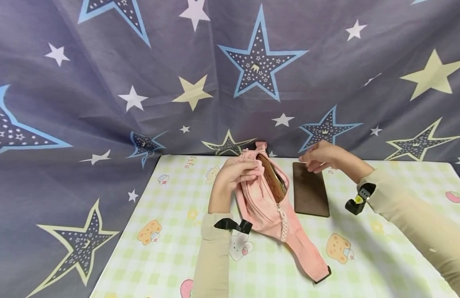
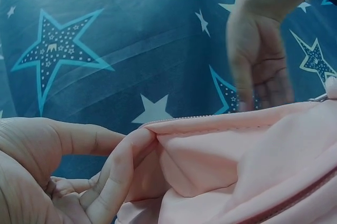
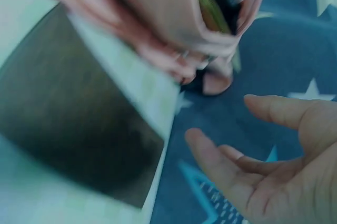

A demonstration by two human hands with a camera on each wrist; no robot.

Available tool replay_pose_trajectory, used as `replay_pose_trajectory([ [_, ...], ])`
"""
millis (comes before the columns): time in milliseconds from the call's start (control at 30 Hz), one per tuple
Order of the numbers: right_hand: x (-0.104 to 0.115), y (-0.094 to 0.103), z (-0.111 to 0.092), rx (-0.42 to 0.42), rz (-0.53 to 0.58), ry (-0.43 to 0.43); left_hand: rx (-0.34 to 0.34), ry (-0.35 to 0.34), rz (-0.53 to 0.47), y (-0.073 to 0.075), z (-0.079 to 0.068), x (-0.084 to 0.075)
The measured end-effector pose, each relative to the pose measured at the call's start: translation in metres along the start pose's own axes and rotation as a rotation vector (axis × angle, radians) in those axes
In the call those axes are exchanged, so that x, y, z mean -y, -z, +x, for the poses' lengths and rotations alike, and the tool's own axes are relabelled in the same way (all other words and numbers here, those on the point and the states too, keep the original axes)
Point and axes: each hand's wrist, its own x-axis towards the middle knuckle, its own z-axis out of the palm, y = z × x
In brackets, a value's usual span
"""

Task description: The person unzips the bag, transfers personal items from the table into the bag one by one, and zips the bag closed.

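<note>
A pink waist bag [image 1: 257,207] lies on the table with its zipped mouth spread open. My left hand [image 1: 235,171] pinches the bag's upper rim; in the left wrist view, the thumb and fingers [image 2: 113,182] hold the pink fabric. Inside the bag, a brown item [image 1: 273,182] shows, its kind unclear. To the bag's right a dark brown, flat rectangular thing like a notebook [image 1: 312,192] lies on the table. Above its far end hovers my right hand [image 1: 321,155], holding nothing; the right wrist view shows its fingers [image 3: 221,166] spread apart from the brown cover.
Under everything is a table with a green-checked, cartoon-printed cloth [image 1: 170,231]. A dark curtain with stars [image 1: 215,82] hangs right behind the table's far edge. The bag's strap [image 1: 308,256] runs toward the front, ending in a black buckle [image 1: 323,275].
</note>
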Motion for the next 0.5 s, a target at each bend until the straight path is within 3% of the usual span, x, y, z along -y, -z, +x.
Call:
replay_pose_trajectory([
  [233,-0.020,0.013,0.001,0.010,-0.025,-0.153,0.014,0.024,0.013,0.002,0.000,-0.002],
  [500,-0.043,0.015,0.009,0.049,-0.036,-0.227,0.025,0.023,0.015,0.003,0.000,-0.001],
])
